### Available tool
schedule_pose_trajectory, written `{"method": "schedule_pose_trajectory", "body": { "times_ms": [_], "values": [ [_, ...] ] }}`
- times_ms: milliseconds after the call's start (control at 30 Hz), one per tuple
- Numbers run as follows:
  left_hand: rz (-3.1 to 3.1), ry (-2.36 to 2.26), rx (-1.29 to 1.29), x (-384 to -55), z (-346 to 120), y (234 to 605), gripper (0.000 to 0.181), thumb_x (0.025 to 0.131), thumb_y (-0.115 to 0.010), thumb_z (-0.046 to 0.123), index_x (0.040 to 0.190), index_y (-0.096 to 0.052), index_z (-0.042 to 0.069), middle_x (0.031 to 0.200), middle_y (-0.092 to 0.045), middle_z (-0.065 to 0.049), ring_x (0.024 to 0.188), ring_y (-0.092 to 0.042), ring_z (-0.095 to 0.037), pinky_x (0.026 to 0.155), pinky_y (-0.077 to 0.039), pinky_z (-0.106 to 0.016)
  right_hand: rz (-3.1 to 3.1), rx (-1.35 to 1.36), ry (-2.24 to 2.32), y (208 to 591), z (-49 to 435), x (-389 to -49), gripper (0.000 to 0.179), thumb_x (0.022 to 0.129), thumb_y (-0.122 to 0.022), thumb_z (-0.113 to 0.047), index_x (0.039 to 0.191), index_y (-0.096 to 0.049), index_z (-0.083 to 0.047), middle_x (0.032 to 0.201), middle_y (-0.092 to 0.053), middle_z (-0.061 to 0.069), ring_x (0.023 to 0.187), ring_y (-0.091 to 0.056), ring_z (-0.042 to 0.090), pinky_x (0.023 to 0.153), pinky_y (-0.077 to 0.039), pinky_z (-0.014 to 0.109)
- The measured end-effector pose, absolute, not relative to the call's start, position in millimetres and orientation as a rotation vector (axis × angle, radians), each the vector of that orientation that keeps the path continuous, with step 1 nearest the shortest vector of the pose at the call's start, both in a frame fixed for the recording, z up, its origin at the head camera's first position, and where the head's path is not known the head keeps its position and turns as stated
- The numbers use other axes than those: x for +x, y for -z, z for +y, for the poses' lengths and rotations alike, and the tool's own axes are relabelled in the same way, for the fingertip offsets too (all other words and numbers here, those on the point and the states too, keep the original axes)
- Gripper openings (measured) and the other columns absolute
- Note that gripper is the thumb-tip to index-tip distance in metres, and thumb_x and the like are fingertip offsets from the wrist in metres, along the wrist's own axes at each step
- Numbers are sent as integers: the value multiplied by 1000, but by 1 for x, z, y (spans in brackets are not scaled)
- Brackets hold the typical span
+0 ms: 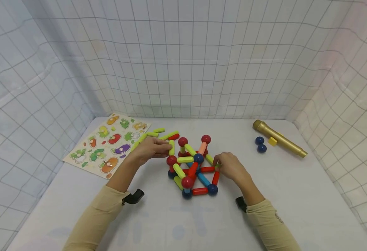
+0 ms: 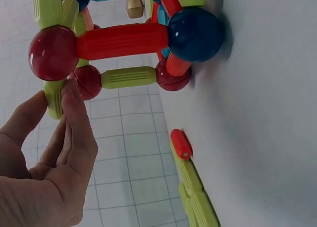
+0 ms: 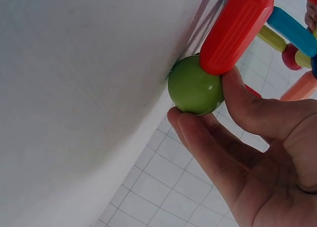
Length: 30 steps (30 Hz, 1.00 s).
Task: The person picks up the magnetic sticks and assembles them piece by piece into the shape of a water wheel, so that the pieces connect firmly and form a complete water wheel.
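Observation:
On the table stands a frame of coloured rods and balls, with a red ball [image 1: 172, 160] at its upper left corner. My left hand [image 1: 150, 150] pinches a yellow-green rod [image 2: 53, 102] between thumb and fingers. One end of that rod meets the red ball, as the left wrist view shows. At the base's right corner, my right hand [image 1: 231, 165] holds a green ball [image 3: 194, 85] by thumb and fingertips. A red rod [image 3: 237, 31] touches this ball. In the head view the right fingers mostly cover it.
Loose yellow-green rods [image 1: 159, 130] and a short red rod [image 1: 174, 136] lie behind the left hand. A vegetable picture board [image 1: 90, 162] is at the left. Two dark blue balls [image 1: 261, 148], a yellow block [image 1: 272, 141] and a gold microphone [image 1: 280, 138] lie at the right.

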<state>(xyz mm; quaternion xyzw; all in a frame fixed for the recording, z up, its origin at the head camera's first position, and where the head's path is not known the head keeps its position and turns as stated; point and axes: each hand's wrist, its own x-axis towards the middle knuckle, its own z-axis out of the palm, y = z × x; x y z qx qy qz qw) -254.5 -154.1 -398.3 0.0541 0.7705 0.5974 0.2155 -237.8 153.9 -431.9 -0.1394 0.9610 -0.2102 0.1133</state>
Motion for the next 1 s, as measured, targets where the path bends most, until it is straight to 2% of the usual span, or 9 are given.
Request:
{"method": "schedule_pose_trajectory", "body": {
  "times_ms": [267,433,567,667,833,933,1000],
  "values": [
    [2053,-1510,181,-256,-150,398,34,96,-61,20,119,-66,-4,90,-67,5,77,-65,-9,80,-57,-23,2828,-409,632,431,152,-236,28,80,-65,10,99,-73,-9,109,-69,13,94,-60,25,78,-56,36],
    [2044,-1490,145,-257,-147,398,23,94,-63,19,105,-73,1,82,-65,3,73,-62,-11,80,-58,-26,2835,-416,628,430,150,-237,28,80,-67,9,101,-73,-9,108,-69,13,91,-59,24,74,-55,33],
    [2028,-1471,136,-259,-146,397,18,93,-63,20,95,-74,5,77,-62,3,71,-60,-12,81,-58,-28,2839,-411,620,429,150,-239,27,81,-68,7,102,-73,-9,108,-69,13,91,-59,23,76,-55,33],
    [2022,-1451,149,-259,-145,396,21,93,-63,21,96,-73,3,75,-61,3,70,-59,-12,78,-57,-25,2842,-409,613,428,150,-241,28,81,-68,6,104,-72,-9,110,-69,13,94,-59,24,79,-56,34],
    [2007,-1463,124,-258,-145,398,29,94,-64,22,110,-71,-2,81,-66,3,72,-62,-10,75,-57,-23,2859,-411,607,426,148,-242,28,83,-68,4,108,-71,-9,113,-67,14,100,-60,26,85,-55,38],
    [1986,-1500,84,-255,-146,402,31,94,-63,23,113,-69,-1,83,-69,3,73,-64,-9,75,-57,-22,2839,-377,570,422,147,-234,19,85,-72,-9,103,-69,-9,101,-67,10,90,-60,24,76,-55,35],
    [1955,-1527,55,-254,-146,405,31,94,-64,24,113,-69,-1,82,-70,3,73,-65,-9,75,-57,-23,2777,-343,506,417,147,-224,21,83,-77,-20,98,-67,-9,89,-64,7,81,-58,21,66,-50,32]
  ]
}}
